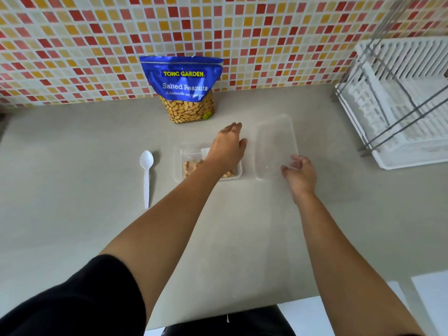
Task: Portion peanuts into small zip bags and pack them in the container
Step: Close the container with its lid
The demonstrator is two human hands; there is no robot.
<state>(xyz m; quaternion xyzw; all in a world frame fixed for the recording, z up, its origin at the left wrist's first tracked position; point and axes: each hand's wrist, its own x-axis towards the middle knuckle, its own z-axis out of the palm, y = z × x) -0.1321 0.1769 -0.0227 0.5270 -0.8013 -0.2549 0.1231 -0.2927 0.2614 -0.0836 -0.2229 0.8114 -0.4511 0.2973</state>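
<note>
— Where is the container [179, 166] being kept?
— Under the left hand [228, 146], which is being held out open, gripping nothing. Bagged peanuts [191, 166] are being half hidden inside it, so no count is being given.
— And the right hand [300, 174]?
— It is being held relaxed and empty at the near corner of the one lid [274, 139].
— Room?
— Bare bench [72, 170] is being left at the left and front edges. One spoon [146, 175], one peanut pack [184, 88] at the back edge and one rack [400, 105] are being counted.

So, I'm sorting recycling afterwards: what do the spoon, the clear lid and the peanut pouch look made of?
Spoon: white plastic, matte, thin moulded handle. Clear lid: see-through, faintly glossy plastic; the counter shows through it. Peanut pouch: shiny blue printed film, probably plastic laminate, judging by its creases and highlights.
</note>
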